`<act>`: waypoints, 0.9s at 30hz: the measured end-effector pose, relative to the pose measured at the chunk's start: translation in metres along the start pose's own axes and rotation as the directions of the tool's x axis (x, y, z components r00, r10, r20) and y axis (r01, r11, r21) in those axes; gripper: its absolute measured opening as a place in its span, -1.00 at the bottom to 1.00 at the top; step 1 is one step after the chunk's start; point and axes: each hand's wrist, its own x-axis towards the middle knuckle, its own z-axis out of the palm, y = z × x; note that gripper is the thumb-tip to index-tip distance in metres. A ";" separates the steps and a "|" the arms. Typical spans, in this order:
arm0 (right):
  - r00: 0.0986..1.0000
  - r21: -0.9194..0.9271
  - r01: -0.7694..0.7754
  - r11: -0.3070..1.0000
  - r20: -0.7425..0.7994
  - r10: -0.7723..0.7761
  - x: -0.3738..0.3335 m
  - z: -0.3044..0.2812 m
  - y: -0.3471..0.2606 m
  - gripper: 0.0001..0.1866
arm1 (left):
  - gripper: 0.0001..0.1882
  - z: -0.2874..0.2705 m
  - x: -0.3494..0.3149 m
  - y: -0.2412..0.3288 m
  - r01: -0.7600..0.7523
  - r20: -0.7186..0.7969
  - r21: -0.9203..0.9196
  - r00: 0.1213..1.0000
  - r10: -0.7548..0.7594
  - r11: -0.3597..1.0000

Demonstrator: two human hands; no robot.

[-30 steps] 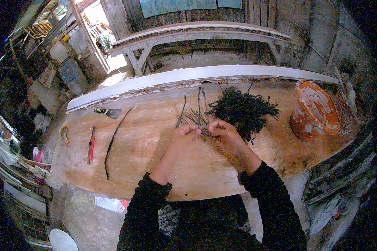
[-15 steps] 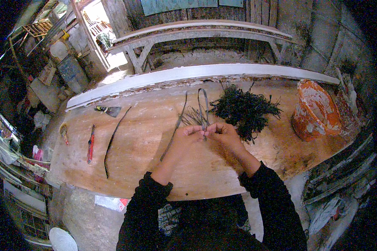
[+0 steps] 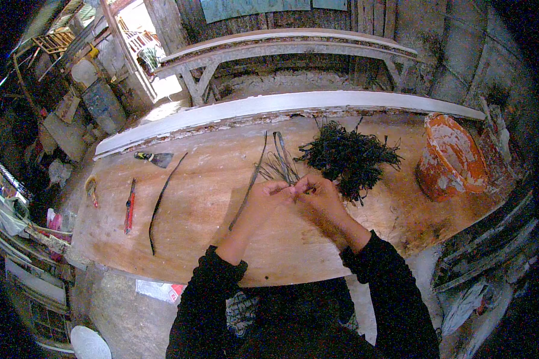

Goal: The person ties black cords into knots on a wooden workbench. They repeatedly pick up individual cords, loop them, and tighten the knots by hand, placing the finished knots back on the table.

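Note:
Over the middle of the wooden table, my left hand [image 3: 272, 194] and my right hand [image 3: 318, 196] meet with fingertips pinched together. Between them they hold a small bundle of thin dark strands [image 3: 283, 166], whose loop and loose ends fan out away from me. Exactly which strands each hand grips is hidden by the fingers. A long dark strip [image 3: 257, 169] lies just left of the bundle, passing behind my left hand. To the right, beyond my right hand, rests a tangled pile of black strands [image 3: 348, 157].
Another dark strip [image 3: 161, 195], a putty knife [image 3: 156, 158], a red-handled tool [image 3: 129, 209] and a brush [image 3: 91, 190] lie on the table's left. An orange bucket [image 3: 431, 170] smeared with white stands at right. A long white moulding [image 3: 269, 106] runs along the far edge.
The loop of the strand bundle has tipped left and narrowed. My right hand's fingers have shifted slightly at the pinch; my left hand stays nearly where it was.

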 end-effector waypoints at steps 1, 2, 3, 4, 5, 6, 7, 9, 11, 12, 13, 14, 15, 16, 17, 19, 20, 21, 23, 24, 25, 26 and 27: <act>1.000 0.000 0.019 1.000 0.004 -0.019 0.000 0.001 0.001 -0.89 | -0.85 -0.001 -0.001 0.001 0.005 0.001 0.032 1.000 -0.005 0.999; 0.999 -0.002 0.038 0.999 0.008 -0.038 0.000 0.001 0.002 -0.90 | -0.85 -0.001 0.000 -0.002 0.004 -0.003 -0.014 1.000 -0.004 1.000; 0.998 -0.004 0.058 0.998 0.012 -0.058 0.000 0.001 0.002 -0.90 | -0.85 -0.001 0.000 -0.006 0.003 -0.006 -0.060 1.000 -0.003 0.998; 0.998 0.065 0.054 0.996 0.021 -0.055 -0.001 0.002 0.000 -0.91 | -0.85 -0.002 0.000 -0.009 0.001 -0.010 -0.106 1.000 -0.002 0.994; 0.998 0.135 0.049 0.990 0.031 -0.053 -0.001 0.003 -0.004 -0.92 | -0.86 -0.003 0.001 -0.008 0.022 -0.016 -0.131 1.000 -0.025 0.991; 0.998 0.203 0.042 0.978 0.042 -0.052 -0.002 0.003 -0.005 -0.93 | -0.86 -0.005 0.001 -0.007 0.044 -0.022 -0.156 0.999 -0.048 0.987; 0.997 0.129 0.068 0.989 0.015 -0.071 0.000 0.003 -0.002 -0.93 | -0.86 -0.007 0.002 -0.007 0.064 -0.028 -0.182 0.997 -0.071 0.981; 0.993 -0.023 0.115 0.993 -0.035 -0.116 0.003 0.002 0.008 -0.94 | -0.85 -0.008 0.003 -0.003 0.117 -0.046 -0.251 0.990 -0.132 0.961; 0.974 -0.110 0.212 0.971 -0.059 -0.219 0.004 0.000 0.011 -0.92 | -0.84 -0.008 0.001 0.004 0.145 -0.073 -0.311 0.982 -0.176 0.939; 0.961 -0.155 0.257 0.954 -0.068 -0.270 0.004 -0.001 0.010 -0.90 | -0.83 -0.007 0.000 0.009 0.148 -0.093 -0.336 0.978 -0.189 0.930; 0.948 -0.196 0.297 0.935 -0.053 -0.313 0.003 -0.002 0.008 -0.87 | -0.83 -0.006 -0.002 0.013 0.150 -0.111 -0.360 0.973 -0.202 0.921; 0.934 -0.234 0.338 0.912 -0.035 -0.356 0.001 -0.002 0.001 -0.85 | -0.82 -0.005 -0.003 0.019 0.156 -0.119 -0.356 0.970 -0.211 0.921; 0.918 -0.270 0.379 0.885 -0.015 -0.397 0.000 -0.002 -0.005 -0.82 | -0.82 -0.005 -0.005 0.023 0.162 -0.127 -0.353 0.968 -0.219 0.921; 0.901 -0.330 0.408 0.851 -0.004 -0.434 -0.001 -0.001 -0.008 -0.79 | -0.82 -0.005 -0.005 0.026 0.169 -0.134 -0.350 0.965 -0.227 0.922; 0.883 -0.388 0.436 0.812 0.009 -0.469 -0.002 0.001 -0.010 -0.76 | -0.82 -0.006 -0.005 0.023 0.157 -0.131 -0.357 0.968 -0.216 0.921; 0.869 -0.422 0.463 0.780 0.044 -0.493 -0.005 0.003 -0.019 -0.75 | -0.81 -0.007 -0.003 0.014 0.134 -0.125 -0.371 0.973 -0.192 0.919; 0.876 -0.403 0.460 0.791 0.059 -0.479 -0.008 0.003 -0.026 -0.77 | -0.81 -0.006 -0.003 0.015 0.132 -0.116 -0.358 0.976 -0.184 0.924; 0.881 -0.383 0.457 0.803 0.075 -0.466 -0.009 0.003 -0.029 -0.79 | -0.80 -0.005 -0.004 0.019 0.130 -0.107 -0.346 0.979 -0.176 0.929; 0.946 0.118 0.313 0.942 0.045 -0.320 -0.008 0.007 -0.022 -0.77 | -0.79 -0.005 -0.004 0.018 0.121 -0.098 -0.325 0.982 -0.161 0.938; 0.946 0.128 0.309 0.943 0.064 -0.318 -0.008 0.007 -0.021 -0.78 | -0.78 -0.005 -0.003 0.012 0.114 -0.099 -0.316 0.983 -0.153 0.942; 0.945 0.137 0.305 0.943 0.084 -0.317 -0.008 0.007 -0.020 -0.78 | -0.78 -0.006 -0.002 0.009 0.108 -0.100 -0.307 0.984 -0.145 0.945; 0.917 -0.099 0.391 0.915 0.122 -0.379 -0.008 0.003 -0.020 -0.80 | -0.77 -0.005 -0.003 0.011 0.118 -0.100 -0.283 0.983 -0.152 0.952; 0.887 -0.324 0.461 0.826 0.175 -0.427 -0.009 0.001 -0.023 -0.82 | -0.77 -0.005 -0.004 0.016 0.129 -0.100 -0.259 0.982 -0.159 0.957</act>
